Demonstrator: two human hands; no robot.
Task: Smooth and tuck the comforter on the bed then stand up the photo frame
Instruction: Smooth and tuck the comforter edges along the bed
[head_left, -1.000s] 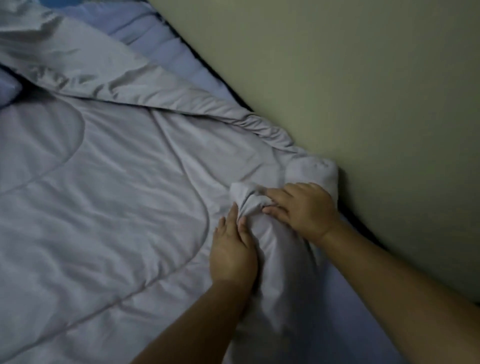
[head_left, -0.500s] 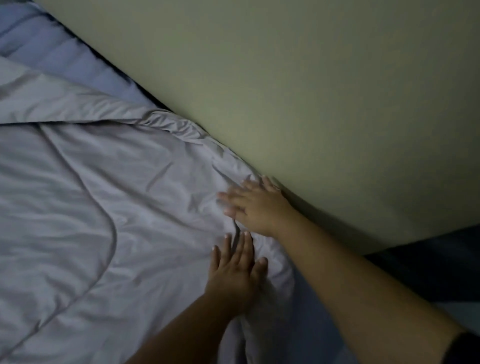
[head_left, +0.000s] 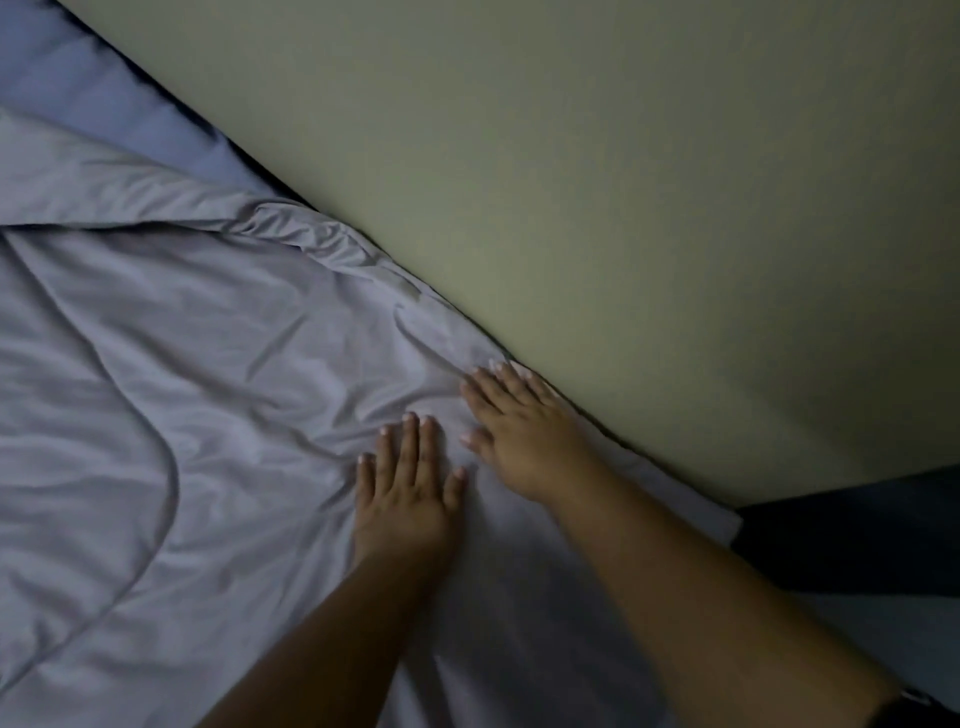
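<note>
A grey quilted comforter (head_left: 197, 415) covers the bed and runs up to the wall. My left hand (head_left: 408, 486) lies flat on it with straight, spread fingers, palm down. Just to its right, my right hand (head_left: 519, 426) also presses flat on the comforter, its fingertips at the comforter's edge where it meets the wall. A bunched fold of comforter (head_left: 306, 231) lies along the wall farther up. No photo frame is in view.
A pale green wall (head_left: 623, 182) borders the bed on the right. A blue sheet (head_left: 104, 104) shows beyond the comforter at the upper left. A dark gap (head_left: 857, 545) opens past the comforter's corner at the lower right.
Both hands let go of the bunched comforter corner and flattened onto it. The corner now lies spread along the wall, and the hands have slid a little forward.
</note>
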